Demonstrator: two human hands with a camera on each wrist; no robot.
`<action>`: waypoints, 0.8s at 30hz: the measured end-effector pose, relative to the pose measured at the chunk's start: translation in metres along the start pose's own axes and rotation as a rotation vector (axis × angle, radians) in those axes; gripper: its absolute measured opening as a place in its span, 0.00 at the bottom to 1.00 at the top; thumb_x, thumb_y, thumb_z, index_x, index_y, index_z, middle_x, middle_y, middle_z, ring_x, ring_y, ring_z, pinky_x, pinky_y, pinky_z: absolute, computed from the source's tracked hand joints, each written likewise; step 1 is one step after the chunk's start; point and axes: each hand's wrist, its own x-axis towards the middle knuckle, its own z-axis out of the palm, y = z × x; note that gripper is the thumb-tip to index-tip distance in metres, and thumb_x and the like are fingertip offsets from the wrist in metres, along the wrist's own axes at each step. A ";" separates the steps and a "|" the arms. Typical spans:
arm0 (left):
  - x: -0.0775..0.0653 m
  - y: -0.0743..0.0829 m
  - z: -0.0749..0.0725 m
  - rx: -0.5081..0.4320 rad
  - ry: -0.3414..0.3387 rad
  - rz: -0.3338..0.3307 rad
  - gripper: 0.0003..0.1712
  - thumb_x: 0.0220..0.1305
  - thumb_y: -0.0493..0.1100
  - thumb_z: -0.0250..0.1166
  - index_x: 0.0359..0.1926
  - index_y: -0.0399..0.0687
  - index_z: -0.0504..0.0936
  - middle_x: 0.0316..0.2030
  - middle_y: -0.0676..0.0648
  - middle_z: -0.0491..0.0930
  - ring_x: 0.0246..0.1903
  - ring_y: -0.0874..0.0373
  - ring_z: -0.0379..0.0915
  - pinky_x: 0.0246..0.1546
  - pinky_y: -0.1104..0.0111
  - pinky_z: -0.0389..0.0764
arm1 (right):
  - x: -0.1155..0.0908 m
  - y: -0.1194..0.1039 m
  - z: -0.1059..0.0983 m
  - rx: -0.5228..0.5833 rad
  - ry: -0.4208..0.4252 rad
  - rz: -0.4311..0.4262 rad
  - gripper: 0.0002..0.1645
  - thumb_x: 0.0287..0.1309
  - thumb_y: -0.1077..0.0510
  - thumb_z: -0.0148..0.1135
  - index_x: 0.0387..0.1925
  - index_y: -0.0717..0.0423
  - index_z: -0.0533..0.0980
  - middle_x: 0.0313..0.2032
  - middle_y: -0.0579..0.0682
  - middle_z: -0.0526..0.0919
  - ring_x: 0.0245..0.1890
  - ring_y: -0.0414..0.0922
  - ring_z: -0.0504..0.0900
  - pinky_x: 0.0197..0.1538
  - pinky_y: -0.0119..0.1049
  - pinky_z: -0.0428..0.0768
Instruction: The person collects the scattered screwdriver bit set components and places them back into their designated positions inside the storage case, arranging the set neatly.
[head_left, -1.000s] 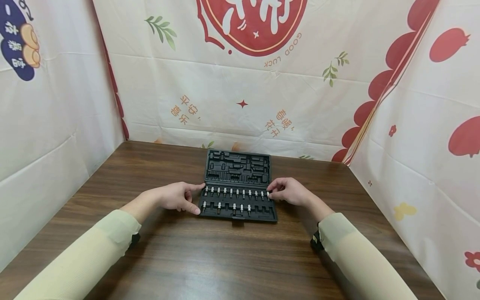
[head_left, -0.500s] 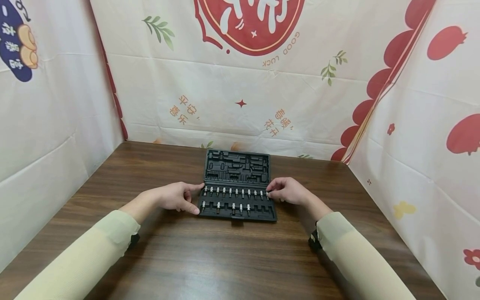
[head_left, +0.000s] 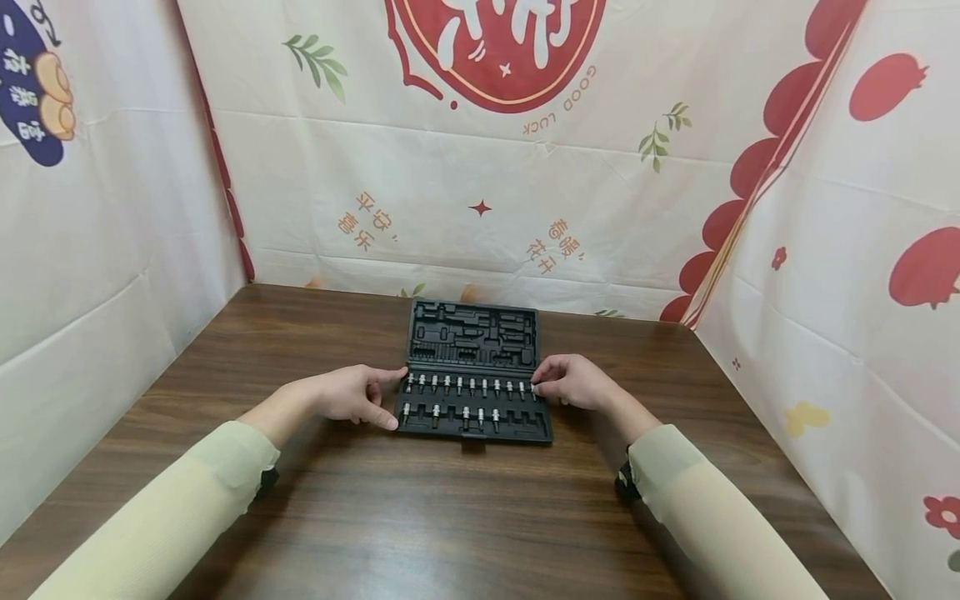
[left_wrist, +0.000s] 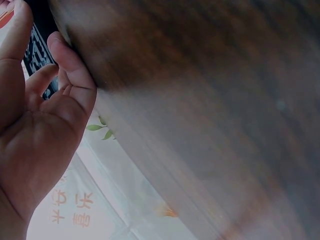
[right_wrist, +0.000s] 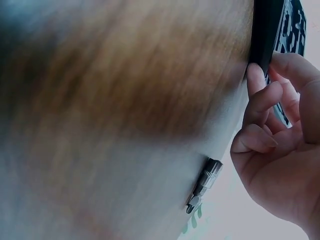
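Observation:
A black socket-set case (head_left: 480, 423) lies open on the wooden table, its moulded lid (head_left: 474, 333) tilted back. Silver bit sockets (head_left: 472, 385) fill a back row, and several more stand in the front row among bare slots. My left hand (head_left: 352, 393) spans the case's left side, index finger at the hinge end and thumb at the front corner. At the right end of the back row, my right hand (head_left: 577, 382) pinches a bit socket (head_left: 534, 390) between thumb and index finger; the fingers partly hide it. Other right fingers touch the case's side in the right wrist view.
A loose bit socket (right_wrist: 205, 184) lies on the table (right_wrist: 125, 115) beside the right hand, seen in the right wrist view. Behind the case rises a printed cloth backdrop (head_left: 435, 167), with cloth walls at both sides.
The head view has shifted slightly. Both hands keep their places on the case, and the right fingers stay at the same bit socket.

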 end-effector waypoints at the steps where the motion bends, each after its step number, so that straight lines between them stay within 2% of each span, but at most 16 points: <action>1: 0.000 0.000 0.000 -0.003 -0.002 0.001 0.58 0.67 0.52 0.81 0.88 0.49 0.58 0.30 0.47 0.78 0.26 0.58 0.72 0.32 0.65 0.77 | 0.000 -0.001 0.000 -0.003 0.002 0.004 0.07 0.71 0.58 0.73 0.47 0.54 0.87 0.34 0.47 0.87 0.30 0.43 0.78 0.34 0.36 0.79; 10: 0.000 -0.001 0.000 -0.001 -0.008 -0.002 0.59 0.67 0.53 0.81 0.88 0.50 0.58 0.30 0.48 0.78 0.26 0.58 0.71 0.31 0.65 0.77 | -0.001 -0.003 0.001 -0.010 0.013 0.017 0.07 0.72 0.58 0.72 0.48 0.54 0.87 0.40 0.50 0.89 0.30 0.44 0.79 0.34 0.37 0.79; 24: 0.001 -0.001 -0.001 -0.001 -0.006 -0.005 0.59 0.66 0.53 0.81 0.88 0.50 0.58 0.30 0.48 0.77 0.27 0.58 0.72 0.32 0.65 0.78 | 0.000 -0.005 0.000 -0.027 0.001 0.036 0.05 0.73 0.58 0.71 0.47 0.53 0.86 0.40 0.50 0.88 0.29 0.45 0.80 0.33 0.37 0.79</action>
